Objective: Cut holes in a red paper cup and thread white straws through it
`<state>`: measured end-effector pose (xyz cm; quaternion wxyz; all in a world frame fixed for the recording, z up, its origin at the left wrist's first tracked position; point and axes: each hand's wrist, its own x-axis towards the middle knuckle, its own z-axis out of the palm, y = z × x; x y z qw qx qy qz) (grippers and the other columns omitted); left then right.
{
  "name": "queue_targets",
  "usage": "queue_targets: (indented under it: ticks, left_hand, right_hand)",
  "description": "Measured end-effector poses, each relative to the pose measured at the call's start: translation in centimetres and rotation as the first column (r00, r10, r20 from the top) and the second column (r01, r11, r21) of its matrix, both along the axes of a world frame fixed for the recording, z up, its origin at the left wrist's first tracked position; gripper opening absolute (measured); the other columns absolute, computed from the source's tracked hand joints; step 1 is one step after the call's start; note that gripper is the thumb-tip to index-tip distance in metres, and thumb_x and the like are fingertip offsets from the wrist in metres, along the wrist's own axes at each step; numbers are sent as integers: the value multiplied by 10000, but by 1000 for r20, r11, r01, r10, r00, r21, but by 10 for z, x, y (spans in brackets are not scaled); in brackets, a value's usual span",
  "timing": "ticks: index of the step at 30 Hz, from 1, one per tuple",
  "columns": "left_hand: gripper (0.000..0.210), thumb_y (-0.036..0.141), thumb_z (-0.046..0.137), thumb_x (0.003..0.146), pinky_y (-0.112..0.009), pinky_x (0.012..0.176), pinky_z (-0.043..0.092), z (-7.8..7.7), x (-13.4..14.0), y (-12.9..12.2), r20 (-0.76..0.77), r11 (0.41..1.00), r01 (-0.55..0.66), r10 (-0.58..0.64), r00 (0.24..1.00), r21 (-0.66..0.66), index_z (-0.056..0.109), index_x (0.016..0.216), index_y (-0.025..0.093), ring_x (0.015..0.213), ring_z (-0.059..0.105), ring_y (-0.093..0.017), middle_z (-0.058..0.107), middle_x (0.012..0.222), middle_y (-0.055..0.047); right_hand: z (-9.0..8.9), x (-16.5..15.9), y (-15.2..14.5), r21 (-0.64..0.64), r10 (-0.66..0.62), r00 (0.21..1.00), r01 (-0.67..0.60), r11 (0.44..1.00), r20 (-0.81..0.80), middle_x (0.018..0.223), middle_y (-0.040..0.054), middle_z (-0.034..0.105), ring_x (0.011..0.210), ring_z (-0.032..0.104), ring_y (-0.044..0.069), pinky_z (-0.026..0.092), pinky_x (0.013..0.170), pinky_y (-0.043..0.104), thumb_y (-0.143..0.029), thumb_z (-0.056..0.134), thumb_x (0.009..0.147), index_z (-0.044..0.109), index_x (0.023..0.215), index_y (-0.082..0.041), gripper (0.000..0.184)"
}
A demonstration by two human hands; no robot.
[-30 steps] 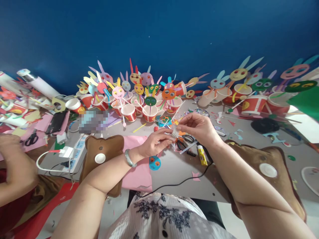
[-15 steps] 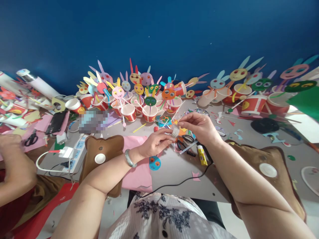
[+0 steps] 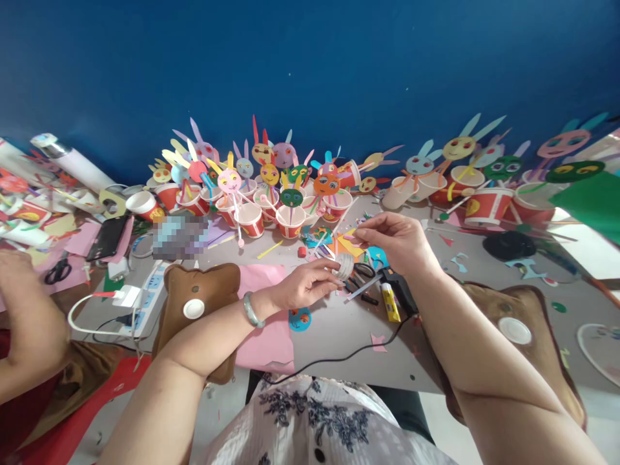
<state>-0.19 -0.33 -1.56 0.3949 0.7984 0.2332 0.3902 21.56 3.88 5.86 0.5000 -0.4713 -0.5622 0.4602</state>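
My left hand (image 3: 310,284), with a bangle at the wrist, is closed on a roll of tape (image 3: 345,266) held above the table. To the right of the roll is my right hand (image 3: 397,242), its thumb and fingertips pinched together. Whatever lies between those fingertips is too small to make out. Below the hands are scissors (image 3: 367,268), a pale paper strip (image 3: 363,289), a yellow glue stick (image 3: 391,302) and a black corded tool (image 3: 403,292), partly hidden by my right wrist. A blue paper face (image 3: 300,318) lies under my left hand.
Red and white paper cups (image 3: 290,226) with paper rabbit faces line the blue wall. Brown cushion-like bags (image 3: 177,336) lie on both sides, with pink paper (image 3: 264,349) near the left one. A black cord (image 3: 334,360) crosses the front. Another person's arm (image 3: 29,323) is at the left.
My right hand has moved right, away from the tape roll, uncovering blue paper and the black tool. The roll has turned slightly in my left hand, which has shifted little.
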Motion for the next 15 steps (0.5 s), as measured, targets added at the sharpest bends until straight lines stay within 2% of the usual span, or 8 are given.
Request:
queue_targets:
  ticks: [2, 6, 9, 12, 15]
  left_hand:
    - [360, 444, 559, 986, -334, 905, 600, 3, -3, 2, 8, 994, 20, -19, 1000, -110, 782, 960, 162, 1141, 682, -234, 671, 1213, -158]
    - [385, 489, 589, 962, -255, 649, 617, 14, -14, 9, 77, 942, 70, -47, 996, -330, 758, 957, 143, 822, 692, -127, 569, 1327, -163]
    - [407, 509, 597, 952, -226, 598, 593, 21, -18, 13, 108, 940, -5, 44, 993, -341, 752, 921, 134, 948, 684, -179, 569, 1290, -167]
    - [371, 487, 602, 956, -303, 774, 621, 23, -17, 13, 103, 967, -79, 106, 989, -241, 767, 910, 158, 1159, 645, -250, 592, 1282, -158]
    - [295, 429, 624, 957, -404, 1070, 518, 21, -14, 11, 84, 990, -84, 94, 992, -117, 782, 925, 182, 1333, 558, -266, 634, 1287, -147]
  right_hand:
    - [4, -1, -2, -10, 31, 999, -30, 999, 19, 661, 36, 744, 615, 712, 194, 583, 572, 323, -513, 917, 613, 716, 725, -220, 373]
    - [5, -3, -6, 1, 45, 998, -45, 999, 48, 663, 32, 739, 622, 712, 190, 577, 578, 313, -512, 905, 636, 726, 740, -216, 361]
    - [3, -5, -7, -2, 101, 992, -101, 995, 78, 676, 38, 744, 631, 711, 189, 578, 603, 317, -493, 896, 653, 731, 751, -209, 343]
    - [-1, -8, -10, -12, 187, 975, -187, 982, 117, 709, 38, 750, 645, 703, 187, 569, 608, 317, -490, 878, 670, 730, 751, -209, 327]
    - [-3, -13, -15, 16, 254, 945, -263, 965, 207, 738, 36, 748, 646, 679, 170, 545, 609, 303, -477, 836, 726, 743, 758, -211, 284]
